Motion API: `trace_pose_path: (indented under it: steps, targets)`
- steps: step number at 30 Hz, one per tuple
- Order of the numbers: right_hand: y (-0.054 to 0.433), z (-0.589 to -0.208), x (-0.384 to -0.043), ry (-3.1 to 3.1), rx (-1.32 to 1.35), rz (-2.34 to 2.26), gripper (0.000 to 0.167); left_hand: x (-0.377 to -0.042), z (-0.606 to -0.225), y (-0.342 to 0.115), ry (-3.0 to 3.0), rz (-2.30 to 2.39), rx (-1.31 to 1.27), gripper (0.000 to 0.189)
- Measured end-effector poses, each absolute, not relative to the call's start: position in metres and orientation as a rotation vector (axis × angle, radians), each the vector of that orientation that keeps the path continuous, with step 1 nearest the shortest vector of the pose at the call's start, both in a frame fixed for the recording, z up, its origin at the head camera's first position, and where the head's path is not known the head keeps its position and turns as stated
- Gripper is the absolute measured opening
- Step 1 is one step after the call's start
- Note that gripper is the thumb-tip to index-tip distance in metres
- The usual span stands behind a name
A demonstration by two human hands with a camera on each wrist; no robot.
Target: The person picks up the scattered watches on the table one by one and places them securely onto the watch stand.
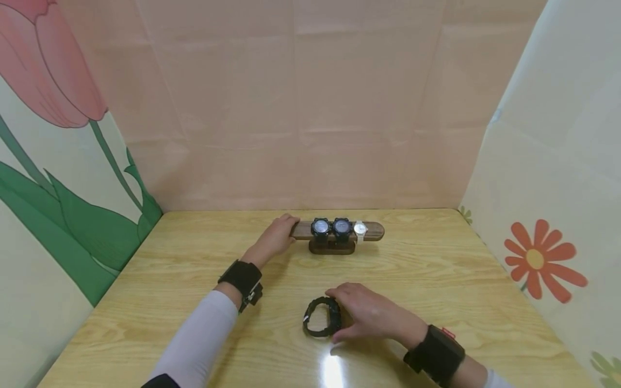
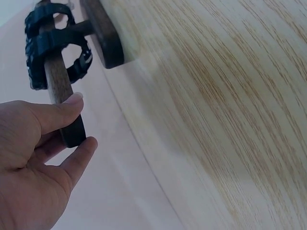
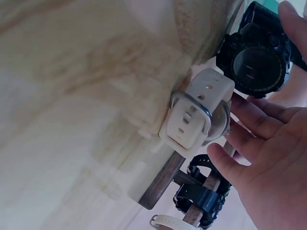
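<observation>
At the back of the table my left hand (image 1: 276, 237) grips the left end of a wooden watch stand (image 1: 302, 230), thumb and fingers on its crossbar. Two dark watches (image 1: 342, 227) and a white watch (image 1: 360, 229) hang side by side on the bar. Nearer the front, a black watch (image 1: 308, 315) rests on its side, its strap looped. My right hand (image 1: 373, 310) reaches round its face side, with fingers and thumb spread at either edge. In the right wrist view another white watch (image 3: 192, 112), buckle showing, is right at the fingers; my hand hides it in the head view.
The pale wood table (image 1: 427, 280) meets a pink cloth backdrop (image 1: 368, 134) behind the stand. Printed panels with a tulip (image 1: 43, 59) and a red flower (image 1: 545, 260) rise at the left and right sides.
</observation>
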State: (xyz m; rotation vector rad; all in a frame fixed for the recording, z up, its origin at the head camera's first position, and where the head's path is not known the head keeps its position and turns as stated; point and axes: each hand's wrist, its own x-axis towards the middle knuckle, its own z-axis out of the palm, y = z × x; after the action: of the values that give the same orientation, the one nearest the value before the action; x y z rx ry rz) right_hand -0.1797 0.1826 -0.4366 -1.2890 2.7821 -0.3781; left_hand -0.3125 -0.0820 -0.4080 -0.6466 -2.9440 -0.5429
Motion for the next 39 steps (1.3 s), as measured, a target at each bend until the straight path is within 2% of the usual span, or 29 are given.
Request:
trace_pose_path:
  steps: [14,22,39]
  targets:
    - [0.179,-0.440,-0.181,2.782,-1.329,-0.351,0.091,-0.314,-0.408,-0.082,-2.936,-0.559,-0.634,0.057]
    - [0.177,-0.442,-0.182,2.786,-1.342,-0.359,0.077,-0.314,-0.407,-0.081,-2.964,-0.552,-0.616,0.057]
    - [0.174,-0.431,-0.180,2.810,-1.262,-0.488,0.078,-0.315,-0.408,-0.080,-2.953,-0.541,-0.619,0.056]
